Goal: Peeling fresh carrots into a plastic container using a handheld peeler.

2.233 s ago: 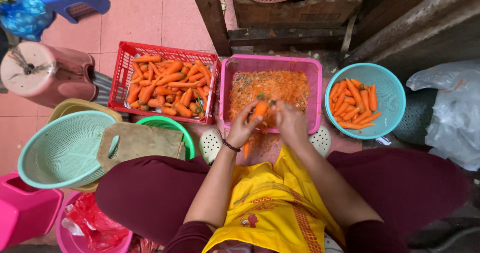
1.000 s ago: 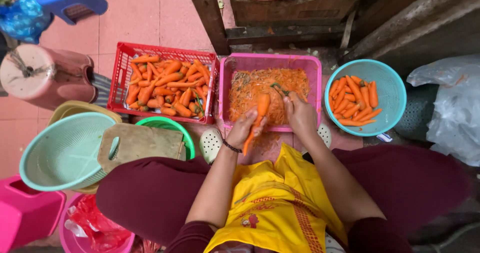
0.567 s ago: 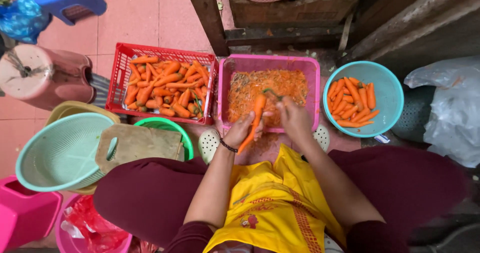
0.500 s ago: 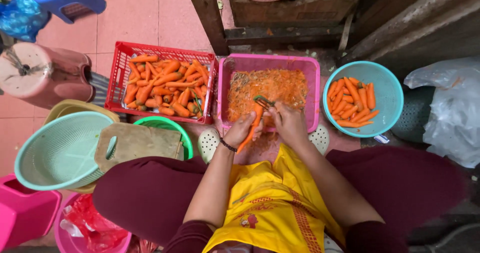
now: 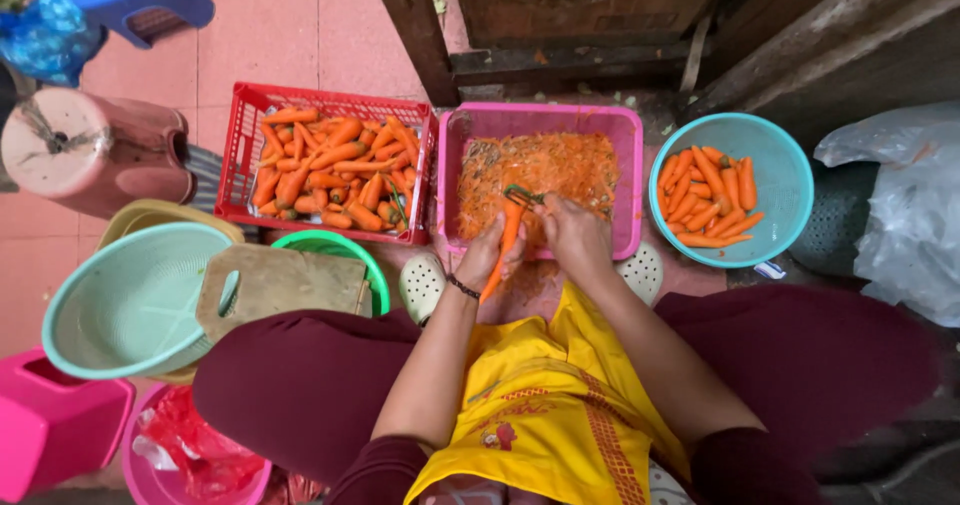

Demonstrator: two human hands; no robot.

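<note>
Left hand (image 5: pixel 487 255) clenched on long orange carrot (image 5: pixel 503 245) | right hand (image 5: pixel 570 237) grasping green-handled peeler (image 5: pixel 521 196) at carrot's 12 o'clock tip | over pink rectangular plastic tub (image 5: pixel 625 180) of peelings

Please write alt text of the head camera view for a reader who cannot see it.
A seated person's left hand holds a carrot over a pink tub of orange peelings while the right hand works a peeler. A red crate and teal bowl hold more carrots.

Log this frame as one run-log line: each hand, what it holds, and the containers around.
left hand: holds carrot | right hand: peeler on carrot | pink tub: peelings | red crate: carrots | teal bowl: peeled carrots
</note>
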